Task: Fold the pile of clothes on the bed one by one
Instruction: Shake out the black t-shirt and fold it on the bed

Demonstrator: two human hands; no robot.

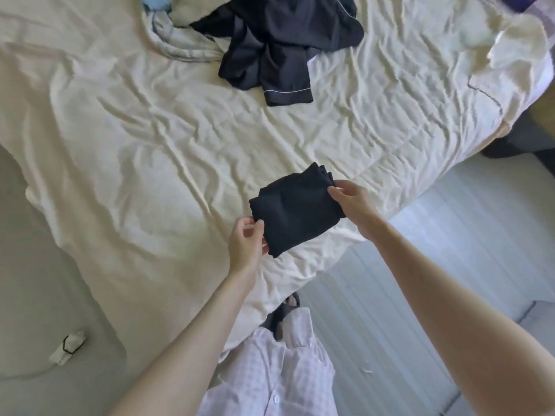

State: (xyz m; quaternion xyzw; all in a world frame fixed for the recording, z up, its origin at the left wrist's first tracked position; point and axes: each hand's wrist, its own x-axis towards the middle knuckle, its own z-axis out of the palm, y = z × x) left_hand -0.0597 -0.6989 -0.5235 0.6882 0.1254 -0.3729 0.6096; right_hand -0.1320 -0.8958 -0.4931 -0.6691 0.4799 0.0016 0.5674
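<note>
Item: black folded garment (295, 207), a small flat packet lying near the corner of the bed (144, 151), on the wrinkled cream sheet.

Holders: left hand (246, 246) pinches the packet's near-left edge between thumb and fingers; right hand (353, 202) pinches the far-right edge the same way. Both are grasping cloth, neither released.

Handling, as judged: light, soft, limp; no stiffness of its own, so layers likely slide or spring open if lifted by one corner. Best taken at two opposite edges through all layers, or from beneath with a flat palm. Not fragile. Slight sheen suggests some slip.

Remaining stock: pile of dark clothes (279, 43) with white piping, well apart at the far side, a pale grey piece (180, 40) beside it.

Unclear: garment type and number of folds cannot be told; fingers under the cloth are hidden; the pile is cut off by the top edge; a small white object (67, 349) at lower left is unidentifiable.
</note>
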